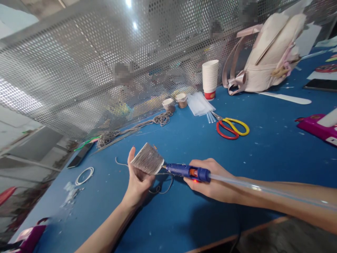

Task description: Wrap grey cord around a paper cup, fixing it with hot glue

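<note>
My left hand (139,184) grips a paper cup (148,159) wound with grey cord, tilted on its side. A pale rim shows at the cup's right end, and loose grey cord (166,189) trails below it onto the table. My right hand (210,179) is closed around a blue hot glue gun (179,169) with a small red light glowing on it. A long clear glue stick (252,188) sticks out of the gun's back and runs along my right forearm. The gun's nozzle is at the cup's rim; whether they touch I cannot tell.
On the blue table (273,151) lie scissors (228,127), glue sticks in a plastic bag (200,104), two small wrapped cups (181,100) and grey cord (107,137). Stacked paper cups (210,78) and a backpack (271,56) stand by the perforated metal screen (92,59).
</note>
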Demonstrator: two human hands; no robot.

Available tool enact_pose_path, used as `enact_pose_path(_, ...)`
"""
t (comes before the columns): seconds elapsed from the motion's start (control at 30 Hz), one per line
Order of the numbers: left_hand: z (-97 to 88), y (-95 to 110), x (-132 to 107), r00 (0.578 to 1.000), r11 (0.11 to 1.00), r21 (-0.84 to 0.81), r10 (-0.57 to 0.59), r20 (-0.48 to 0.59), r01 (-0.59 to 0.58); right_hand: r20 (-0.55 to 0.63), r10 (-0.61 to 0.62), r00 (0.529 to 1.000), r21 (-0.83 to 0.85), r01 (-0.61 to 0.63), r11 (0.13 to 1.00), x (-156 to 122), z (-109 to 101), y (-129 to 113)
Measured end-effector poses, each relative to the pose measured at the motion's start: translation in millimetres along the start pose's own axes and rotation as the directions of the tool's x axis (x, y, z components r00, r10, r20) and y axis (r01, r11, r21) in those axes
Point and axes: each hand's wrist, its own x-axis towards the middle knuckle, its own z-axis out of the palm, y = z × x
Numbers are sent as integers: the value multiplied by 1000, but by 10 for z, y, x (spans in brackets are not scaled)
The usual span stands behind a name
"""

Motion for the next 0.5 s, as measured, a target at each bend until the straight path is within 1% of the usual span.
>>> enact_pose_path(0.1, 7, 17, -6, 1000, 999, -10, -30, -2, 30, -11, 53, 999, 18, -52, 998, 11, -6, 5)
enact_pose_path(0.27, -12, 13, -9, 999, 999, -18, -32, 15, 32, 17, 51, 999, 40, -52, 998, 8, -11, -21)
enact_pose_path(0.4, -38, -12, -3, 999, 999, -26, -34, 35, 35, -8, 109, 994, 28, -109, 994, 24, -40, -38)
enact_pose_path(0.5, -39, -16, -1, 999, 1000, -13, -28, 40, 28, -5, 107, 994, 21, -107, 994, 20, -41, -34)
